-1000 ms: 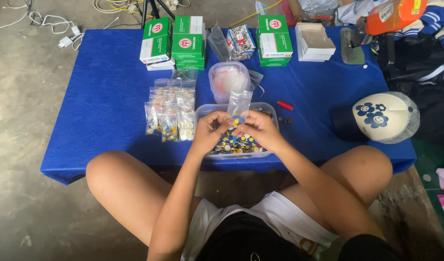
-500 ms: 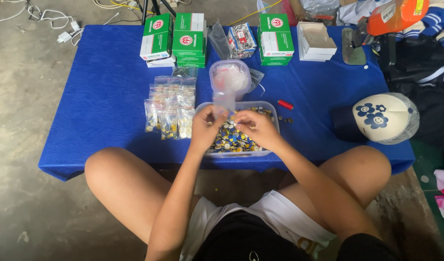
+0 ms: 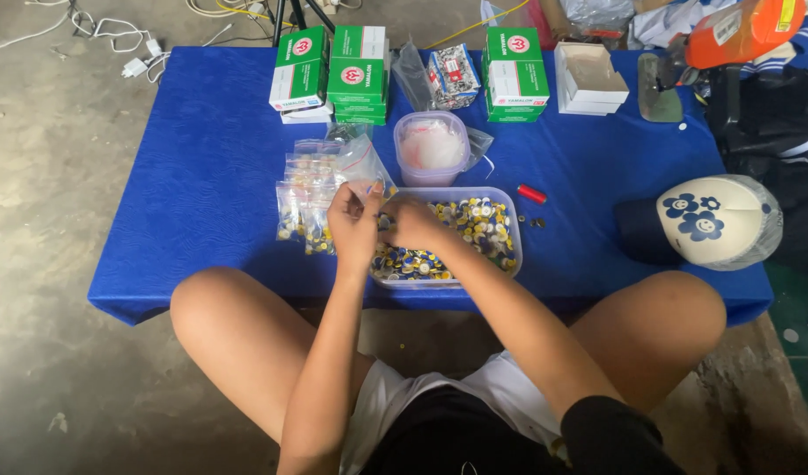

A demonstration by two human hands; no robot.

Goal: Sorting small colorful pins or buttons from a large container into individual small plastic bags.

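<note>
sitting cross-legged on a concrete floor, a person works at a low table (image 3: 201,176) draped in blue cloth that fills the middle of the frame. a cream cap (image 3: 716,220) with dark flower prints rests at the right edge, just below a pile of dark clothing. green and white boxes (image 3: 333,70) stand in a row along the top of the table, with a white box (image 3: 588,79) further right. at centre, a clear tray (image 3: 483,230) holds many small yellow, blue and white buttons. a round tub (image 3: 432,148) sits just above it. filled little bags (image 3: 303,207) lie left of the tray. the left hand (image 3: 355,224) pinches a small clear bag (image 3: 361,167) at the tray's upper left corner, fingers closed on it. the right hand (image 3: 417,224) meets it over the tray, fingers curled together; whether it holds anything cannot be told. a small red cylinder (image 3: 531,193) lies right of the tray.
</note>
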